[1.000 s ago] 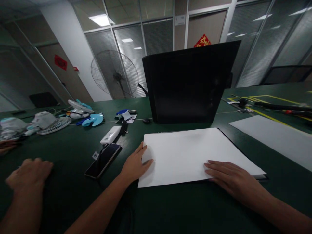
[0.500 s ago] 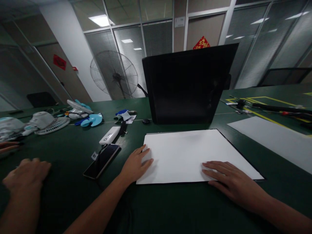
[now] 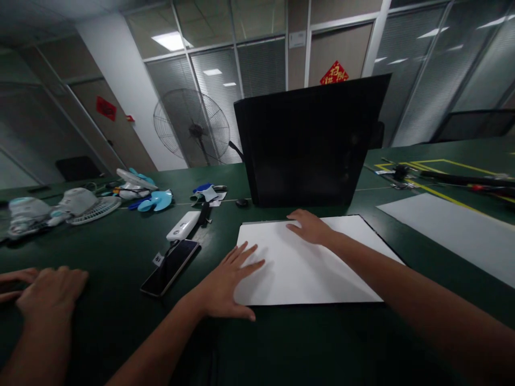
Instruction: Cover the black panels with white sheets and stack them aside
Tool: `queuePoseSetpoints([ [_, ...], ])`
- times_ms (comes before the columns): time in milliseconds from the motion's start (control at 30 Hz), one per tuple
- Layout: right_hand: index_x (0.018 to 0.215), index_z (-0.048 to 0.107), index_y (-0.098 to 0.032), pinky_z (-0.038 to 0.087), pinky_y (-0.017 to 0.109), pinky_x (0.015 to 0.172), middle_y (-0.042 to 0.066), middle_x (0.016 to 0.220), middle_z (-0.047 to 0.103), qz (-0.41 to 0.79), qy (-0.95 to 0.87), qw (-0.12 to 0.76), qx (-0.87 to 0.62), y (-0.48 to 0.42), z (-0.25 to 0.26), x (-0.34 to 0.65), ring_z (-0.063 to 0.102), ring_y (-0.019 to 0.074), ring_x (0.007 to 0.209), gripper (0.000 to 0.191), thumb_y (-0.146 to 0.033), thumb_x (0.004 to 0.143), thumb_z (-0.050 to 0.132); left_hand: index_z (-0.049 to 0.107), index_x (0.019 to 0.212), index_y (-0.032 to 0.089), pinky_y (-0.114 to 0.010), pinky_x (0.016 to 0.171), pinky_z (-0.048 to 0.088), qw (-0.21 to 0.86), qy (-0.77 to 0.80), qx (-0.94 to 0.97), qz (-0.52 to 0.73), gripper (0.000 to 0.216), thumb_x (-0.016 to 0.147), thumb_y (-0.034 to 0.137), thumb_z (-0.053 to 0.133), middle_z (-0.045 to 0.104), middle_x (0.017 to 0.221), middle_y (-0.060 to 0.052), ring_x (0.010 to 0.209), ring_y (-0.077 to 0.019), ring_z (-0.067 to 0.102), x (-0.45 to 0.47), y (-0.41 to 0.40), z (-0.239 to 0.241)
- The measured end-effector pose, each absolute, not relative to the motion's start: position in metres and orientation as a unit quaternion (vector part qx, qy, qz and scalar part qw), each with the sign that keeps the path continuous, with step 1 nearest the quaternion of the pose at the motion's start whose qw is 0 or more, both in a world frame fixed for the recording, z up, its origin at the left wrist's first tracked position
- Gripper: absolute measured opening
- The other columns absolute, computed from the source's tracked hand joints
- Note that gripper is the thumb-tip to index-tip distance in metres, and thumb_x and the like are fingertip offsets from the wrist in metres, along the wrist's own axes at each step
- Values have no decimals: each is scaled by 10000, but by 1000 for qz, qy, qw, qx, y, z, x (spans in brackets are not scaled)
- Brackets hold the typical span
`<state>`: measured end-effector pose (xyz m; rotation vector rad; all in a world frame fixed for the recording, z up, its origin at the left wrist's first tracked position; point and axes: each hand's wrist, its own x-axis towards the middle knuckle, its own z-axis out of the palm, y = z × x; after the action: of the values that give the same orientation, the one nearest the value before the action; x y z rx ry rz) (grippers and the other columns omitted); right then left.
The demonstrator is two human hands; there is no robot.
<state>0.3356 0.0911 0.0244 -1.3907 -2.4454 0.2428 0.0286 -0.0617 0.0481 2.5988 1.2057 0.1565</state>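
Observation:
A white sheet (image 3: pixel 317 273) with a dark border showing along its edges lies flat on the dark green table in front of me. My left hand (image 3: pixel 229 279) spreads its fingers over the sheet's left side, thumb past the near edge. Across the sheet reaches my right arm, and my right hand (image 3: pixel 309 226) is at the far edge, fingers apart. I cannot tell whether its fingertips touch the sheet. Nothing shows in either hand. Behind the sheet stands a large black panel (image 3: pixel 309 145), tilted back.
To the left lie a phone (image 3: pixel 171 268) and a white power bank (image 3: pixel 183 226). Fan parts (image 3: pixel 94 206) are further left, near another person's hand (image 3: pixel 52 289). A second white sheet (image 3: pixel 446 230) and black rods (image 3: pixel 462 178) lie on the right. A small black mouse-like object (image 3: pixel 242 202) sits beside the panel.
My right hand has moved from the sheet's near right edge to its far edge. My left hand has shifted slightly, its fingers spread wider. The view has turned a little left.

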Motion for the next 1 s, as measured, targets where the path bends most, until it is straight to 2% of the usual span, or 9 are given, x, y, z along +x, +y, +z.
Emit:
queuePoseSetpoints([
  [100,1350,587,-160,425,501,1097,131,1374,565,97,-859,144,-481,116,20,295,525,263,1281,460,-466,1013,525,366,1572,400,-653,1235,140,148,385,910,47,1070,660,730,818,186,1705,-33,1553,-424,131,32,-65,52],
  [300,1316,592,-181,436,526,1077,112,1360,555,92,-869,125,-470,121,13,251,527,264,1255,445,-481,988,574,417,1548,391,-627,1250,156,158,381,909,52,897,770,650,780,274,1678,-24,1548,-380,204,31,-60,43],
  [500,1314,592,-184,427,522,1080,114,1377,539,68,-866,117,-481,114,9,241,509,269,1270,443,-480,986,573,341,1578,396,-646,1248,63,169,382,908,43,928,791,667,751,202,1694,-11,1563,-369,129,31,-58,42],
  [833,1327,585,-190,444,495,1065,113,1369,543,29,-863,123,-490,99,9,242,523,254,1246,437,-475,997,555,302,1589,405,-648,1245,21,186,371,909,33,881,846,612,727,147,1701,-8,1563,-359,105,31,-59,46],
  [1000,1288,598,-162,422,506,1068,126,1335,555,-1,-805,114,-583,109,14,270,512,267,1252,472,-527,1001,516,266,1609,376,-678,1230,3,167,356,919,16,977,803,654,744,91,1711,-28,1560,-399,63,30,-57,41],
])
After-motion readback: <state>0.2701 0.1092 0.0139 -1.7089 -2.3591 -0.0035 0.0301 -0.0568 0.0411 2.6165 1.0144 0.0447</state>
